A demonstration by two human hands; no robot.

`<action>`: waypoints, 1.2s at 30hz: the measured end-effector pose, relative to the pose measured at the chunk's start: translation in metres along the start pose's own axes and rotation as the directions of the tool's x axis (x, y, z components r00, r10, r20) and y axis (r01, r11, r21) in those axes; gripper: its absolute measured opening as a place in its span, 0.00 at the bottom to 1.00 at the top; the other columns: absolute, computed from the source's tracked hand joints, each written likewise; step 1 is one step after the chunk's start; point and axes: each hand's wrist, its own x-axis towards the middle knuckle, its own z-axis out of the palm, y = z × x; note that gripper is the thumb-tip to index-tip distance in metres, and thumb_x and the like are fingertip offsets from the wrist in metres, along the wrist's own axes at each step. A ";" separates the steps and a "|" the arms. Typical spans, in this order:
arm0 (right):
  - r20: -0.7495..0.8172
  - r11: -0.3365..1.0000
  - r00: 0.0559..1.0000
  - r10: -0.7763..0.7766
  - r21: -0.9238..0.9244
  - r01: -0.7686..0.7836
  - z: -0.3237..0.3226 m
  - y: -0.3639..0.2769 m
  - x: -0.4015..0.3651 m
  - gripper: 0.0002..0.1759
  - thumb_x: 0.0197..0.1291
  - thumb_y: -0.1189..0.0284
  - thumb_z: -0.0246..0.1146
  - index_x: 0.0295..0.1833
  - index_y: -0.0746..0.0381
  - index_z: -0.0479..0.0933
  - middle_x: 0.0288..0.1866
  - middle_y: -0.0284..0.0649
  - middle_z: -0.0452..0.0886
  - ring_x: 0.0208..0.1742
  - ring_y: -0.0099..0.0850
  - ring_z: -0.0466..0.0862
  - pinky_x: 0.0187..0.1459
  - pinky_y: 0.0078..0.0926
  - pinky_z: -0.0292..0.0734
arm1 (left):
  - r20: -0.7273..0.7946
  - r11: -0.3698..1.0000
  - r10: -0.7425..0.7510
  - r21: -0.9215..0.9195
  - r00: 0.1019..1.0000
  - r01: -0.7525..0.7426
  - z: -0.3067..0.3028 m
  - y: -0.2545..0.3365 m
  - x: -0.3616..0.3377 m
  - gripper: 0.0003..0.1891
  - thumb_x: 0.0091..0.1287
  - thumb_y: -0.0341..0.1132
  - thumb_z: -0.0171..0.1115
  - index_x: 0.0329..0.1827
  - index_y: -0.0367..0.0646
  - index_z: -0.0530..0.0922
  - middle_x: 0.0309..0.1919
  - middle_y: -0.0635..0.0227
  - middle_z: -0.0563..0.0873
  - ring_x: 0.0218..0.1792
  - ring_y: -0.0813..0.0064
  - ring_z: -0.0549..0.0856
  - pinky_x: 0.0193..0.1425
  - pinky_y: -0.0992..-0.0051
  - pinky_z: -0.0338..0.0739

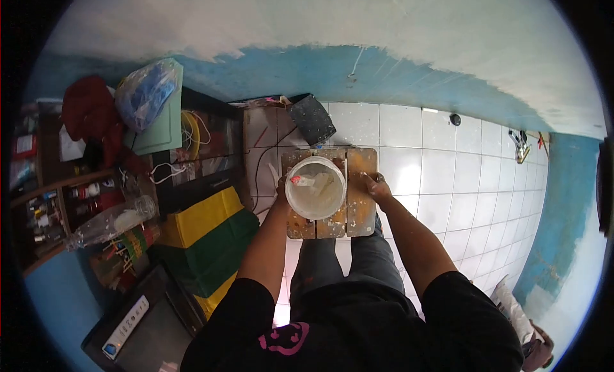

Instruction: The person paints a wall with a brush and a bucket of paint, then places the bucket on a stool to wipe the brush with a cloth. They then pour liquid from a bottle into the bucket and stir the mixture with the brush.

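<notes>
A paint-spattered wooden stool (362, 209) with a slatted top is in front of my legs. On its left and middle slats stands a white bucket (342, 202), with whitish material and a red-tipped object (299, 179) inside. My right hand (378, 188) is closed on the stool's right side, its thumb over the top and pale smears on the fingers. At the left edge, beside the bucket, my left hand (281, 190) grips the stool; most of its fingers are hidden.
A partly painted blue wall (409, 78) rises ahead of the white tiled floor (401, 167). A dark box (311, 119) and a cable lie near the wall. Left are cluttered shelves, a big clear bottle (115, 223) and yellow-green cloth (204, 234). Metal items (520, 146) lie far right.
</notes>
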 end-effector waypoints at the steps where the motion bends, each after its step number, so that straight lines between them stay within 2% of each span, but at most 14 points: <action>1: -0.009 0.990 0.992 0.129 0.054 -0.128 0.001 -0.033 -0.018 0.44 0.47 0.46 0.64 0.56 0.74 0.64 0.43 0.49 0.78 0.45 0.36 0.78 0.48 0.29 0.72 | -0.017 1.000 -0.005 0.017 1.000 0.006 -0.003 -0.002 0.001 0.22 0.66 0.47 0.45 0.52 0.40 0.73 0.45 0.59 0.80 0.45 0.64 0.80 0.52 0.63 0.75; 2: -0.007 0.961 0.967 0.255 0.109 -0.253 0.002 -0.058 -0.031 0.46 0.45 0.45 0.65 0.56 0.74 0.64 0.44 0.50 0.77 0.47 0.38 0.78 0.50 0.30 0.72 | -0.037 0.999 -0.008 0.034 0.999 0.010 -0.006 -0.004 0.001 0.22 0.65 0.47 0.45 0.53 0.40 0.73 0.45 0.58 0.80 0.45 0.64 0.80 0.52 0.63 0.76; 3: -0.032 0.962 0.962 0.273 0.043 -0.271 0.003 -0.059 -0.032 0.50 0.41 0.41 0.65 0.56 0.75 0.63 0.51 0.54 0.73 0.52 0.43 0.75 0.53 0.34 0.71 | -0.057 0.999 -0.009 0.052 0.998 0.012 -0.007 -0.005 0.000 0.23 0.65 0.48 0.46 0.53 0.40 0.72 0.46 0.58 0.80 0.46 0.63 0.80 0.52 0.63 0.76; 5: -0.098 0.954 0.954 0.283 -0.076 -0.291 0.011 -0.051 -0.025 0.51 0.41 0.40 0.64 0.56 0.75 0.63 0.53 0.56 0.71 0.54 0.46 0.74 0.55 0.35 0.70 | -0.087 0.996 -0.006 0.091 0.996 0.014 -0.008 -0.003 0.000 0.24 0.64 0.49 0.47 0.54 0.40 0.72 0.46 0.58 0.80 0.46 0.62 0.80 0.51 0.63 0.76; 8: -0.204 0.930 0.940 0.274 -0.195 -0.313 0.014 -0.057 -0.033 0.52 0.39 0.40 0.65 0.57 0.74 0.63 0.55 0.57 0.70 0.56 0.47 0.72 0.56 0.36 0.68 | 0.185 0.995 -0.010 -0.094 0.983 0.028 -0.007 -0.007 0.004 0.26 0.62 0.51 0.48 0.54 0.40 0.72 0.46 0.58 0.80 0.46 0.61 0.79 0.51 0.63 0.76; 9: -0.236 0.920 0.934 0.268 -0.225 -0.321 0.015 -0.062 -0.038 0.52 0.39 0.40 0.65 0.57 0.74 0.64 0.54 0.57 0.70 0.56 0.47 0.72 0.57 0.35 0.67 | 0.211 0.999 -0.004 -0.037 0.978 0.012 -0.010 -0.009 0.004 0.26 0.62 0.52 0.48 0.54 0.40 0.72 0.46 0.58 0.79 0.46 0.61 0.79 0.51 0.62 0.76; 12: -0.201 0.896 0.936 0.290 -0.286 -0.339 0.010 -0.075 -0.052 0.49 0.41 0.43 0.65 0.59 0.72 0.62 0.56 0.57 0.68 0.58 0.47 0.70 0.59 0.35 0.65 | 0.165 0.998 -0.055 -0.005 0.985 0.056 -0.011 -0.010 -0.001 0.26 0.62 0.52 0.48 0.54 0.41 0.72 0.46 0.59 0.79 0.46 0.61 0.79 0.51 0.62 0.75; 18: -0.314 0.859 0.898 0.308 -0.315 -0.404 0.008 -0.066 -0.067 0.41 0.50 0.51 0.63 0.63 0.66 0.59 0.57 0.58 0.67 0.59 0.47 0.70 0.59 0.35 0.66 | 0.114 0.991 -0.136 0.019 0.984 0.135 -0.001 -0.014 -0.010 0.26 0.61 0.54 0.49 0.53 0.42 0.73 0.46 0.60 0.79 0.46 0.62 0.79 0.51 0.61 0.75; 21: -0.308 0.880 0.916 0.258 -0.317 -0.355 -0.003 -0.063 -0.069 0.41 0.50 0.52 0.63 0.64 0.65 0.58 0.57 0.58 0.67 0.59 0.47 0.70 0.59 0.35 0.66 | 0.077 0.987 -0.159 0.046 0.984 0.156 0.010 -0.017 -0.014 0.27 0.61 0.54 0.50 0.53 0.42 0.73 0.46 0.60 0.79 0.46 0.62 0.79 0.51 0.60 0.75; 26: -0.353 0.880 0.905 0.235 -0.319 -0.353 -0.028 -0.062 -0.088 0.41 0.47 0.54 0.66 0.61 0.70 0.62 0.52 0.56 0.74 0.54 0.46 0.75 0.55 0.33 0.71 | -0.043 0.971 -0.219 0.085 0.975 0.222 0.034 -0.032 -0.031 0.25 0.61 0.55 0.51 0.52 0.45 0.74 0.45 0.62 0.80 0.42 0.63 0.80 0.49 0.61 0.76; 29: -0.365 0.900 0.899 0.240 -0.263 -0.347 -0.055 -0.061 -0.101 0.40 0.46 0.55 0.67 0.59 0.69 0.65 0.51 0.54 0.75 0.54 0.44 0.75 0.55 0.32 0.71 | -0.116 0.960 -0.128 0.236 0.985 0.152 0.012 -0.062 -0.012 0.25 0.61 0.55 0.51 0.53 0.46 0.73 0.46 0.63 0.79 0.43 0.64 0.80 0.47 0.64 0.77; 32: -0.367 0.919 0.902 0.230 -0.225 -0.325 -0.086 -0.056 -0.116 0.38 0.45 0.55 0.67 0.57 0.69 0.67 0.51 0.52 0.76 0.54 0.42 0.76 0.54 0.32 0.71 | -0.453 0.929 -0.095 0.280 0.886 0.243 0.104 -0.058 -0.043 0.25 0.61 0.53 0.53 0.55 0.47 0.72 0.48 0.63 0.78 0.44 0.65 0.81 0.45 0.66 0.79; 35: -0.355 0.919 0.902 0.245 -0.211 -0.333 -0.128 -0.051 -0.127 0.37 0.45 0.55 0.68 0.56 0.69 0.68 0.50 0.51 0.77 0.52 0.42 0.77 0.54 0.31 0.71 | -0.227 0.896 -0.039 0.423 0.973 0.135 0.074 -0.094 -0.011 0.26 0.62 0.54 0.50 0.57 0.48 0.70 0.51 0.63 0.77 0.49 0.66 0.79 0.49 0.66 0.77; 36: -0.352 0.918 0.900 0.259 -0.200 -0.343 -0.142 -0.050 -0.127 0.37 0.45 0.55 0.68 0.56 0.68 0.68 0.50 0.51 0.77 0.52 0.42 0.77 0.53 0.31 0.71 | -0.222 0.898 -0.073 0.410 0.972 0.161 0.089 -0.095 -0.007 0.26 0.63 0.55 0.48 0.58 0.48 0.70 0.52 0.63 0.77 0.50 0.67 0.79 0.51 0.66 0.76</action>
